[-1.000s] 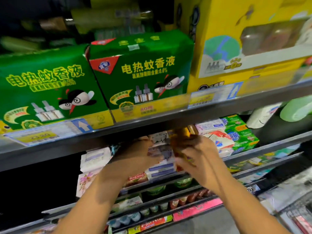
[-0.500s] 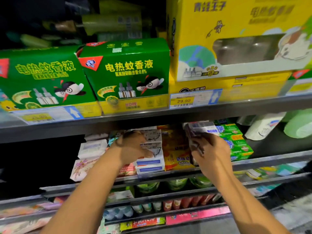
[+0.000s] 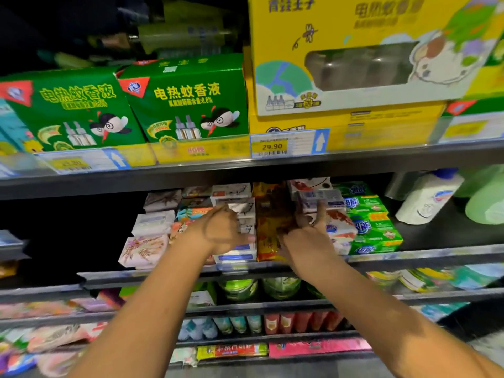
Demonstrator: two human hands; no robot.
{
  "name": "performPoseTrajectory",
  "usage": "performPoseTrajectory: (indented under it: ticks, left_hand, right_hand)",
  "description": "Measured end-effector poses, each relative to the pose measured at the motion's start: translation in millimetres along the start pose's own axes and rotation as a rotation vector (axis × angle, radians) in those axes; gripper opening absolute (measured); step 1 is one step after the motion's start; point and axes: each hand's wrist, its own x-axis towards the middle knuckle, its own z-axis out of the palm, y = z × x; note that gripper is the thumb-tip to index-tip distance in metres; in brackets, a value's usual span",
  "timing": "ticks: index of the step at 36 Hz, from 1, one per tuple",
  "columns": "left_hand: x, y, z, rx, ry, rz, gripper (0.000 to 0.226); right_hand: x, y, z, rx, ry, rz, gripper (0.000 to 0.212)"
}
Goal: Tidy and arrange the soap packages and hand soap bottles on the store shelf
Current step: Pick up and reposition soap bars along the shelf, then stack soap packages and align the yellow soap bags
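Head cam: we have both hands in on the middle shelf [image 3: 425, 258], among the soap. Left hand [image 3: 221, 230] lies against the front of the stacked white soap boxes [image 3: 240, 196], fingers pointing right; too blurred for us to tell whether it grips or only presses. Right hand [image 3: 305, 241] has its fingers curled on a white soap pack [image 3: 317, 196] held up just under the shelf above, one digit straight up its front. Orange soap packs [image 3: 268, 214] stand between the two hands, touching the white stack. Green soap packs [image 3: 376, 222] are stacked just right of the right hand. Farther right, a white bottle [image 3: 428, 199] lies tilted, a green bottle [image 3: 485, 197] beside it. Upper shelf carries green boxes [image 3: 188, 102], a yellow box [image 3: 354, 58] and a 29.90 price tag [image 3: 272, 146].
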Motion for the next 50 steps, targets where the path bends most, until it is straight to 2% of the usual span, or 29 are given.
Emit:
performPoseTrajectory:
  ticks: [2,6,10,13,19,24,32,35,38,40,42,45,47,48,50]
  left_hand:
    - [7.0,-4.9,8.2,-0.050,0.028,-0.011,0.053]
    - [3.8,-8.6,10.3,-0.106,0.007,-0.020,0.050]
    - [-8.9,-4.1,19.7,-0.170,-0.003,0.006,0.080]
    - [-14.8,-1.4,26.3,-0.185,0.006,-0.001,0.077]
    - [-12.3,6.8,30.8,-0.059,0.145,0.047,0.072]
    - [-5.9,8.2,48.9,0.082,0.215,0.057,0.071]
    - [-5.3,12.5,46.6,-0.006,0.234,-0.016,0.077]
    - [-6.5,16.6,46.2,0.016,0.256,-0.041,0.089]
    - [-5.7,17.6,44.1,-0.001,0.251,-0.048,0.115]
    - [-5.7,15.7,41.9,-0.047,0.239,-0.060,0.130]
    - [-8.0,13.2,38.3,-0.133,0.221,-0.055,0.135]
    - [-17.0,11.2,30.2,-0.333,0.235,0.044,0.127]
    - [-27.0,13.5,27.0,-0.444,0.292,0.194,0.099]
    - [-32.6,16.0,27.1,-0.443,0.347,0.296,0.085]
    - [-41.4,23.1,30.5,-0.372,0.463,0.509,0.082]
  right_hand:
    - [-0.4,0.1,-3.4,-0.036,-0.036,-0.011,0.020]
    - [-0.5,6.5,-3.1,0.016,-0.014,-0.051,0.013]
    - [0.9,13.3,-0.3,0.071,-0.005,-0.048,0.028]
    - [-1.8,13.9,-2.0,0.064,0.020,-0.078,0.033]
    - [-2.1,12.7,-9.3,0.059,0.015,-0.074,0.034]
    - [-5.0,15.7,-10.6,0.172,0.064,-0.075,0.033]
    - [-9.6,26.9,-7.8,0.404,0.201,-0.112,0.040]
    - [-13.2,31.6,-11.4,0.458,0.281,-0.122,0.041]
    - [-23.5,38.7,-15.9,0.578,0.336,-0.117,0.042]
    - [-32.5,44.2,-17.9,0.699,0.367,-0.069,0.041]
    - [-39.7,49.7,-15.9,0.805,0.390,-0.008,0.040]
    - [-49.2,55.7,-12.6,1.002,0.395,0.037,0.038]
    - [-56.0,56.7,-11.6,1.121,0.366,0.039,0.038]
    - [-59.4,56.7,-10.6,1.187,0.350,0.046,0.037]
    - [-64.7,56.4,-8.3,1.380,0.279,0.068,0.037]
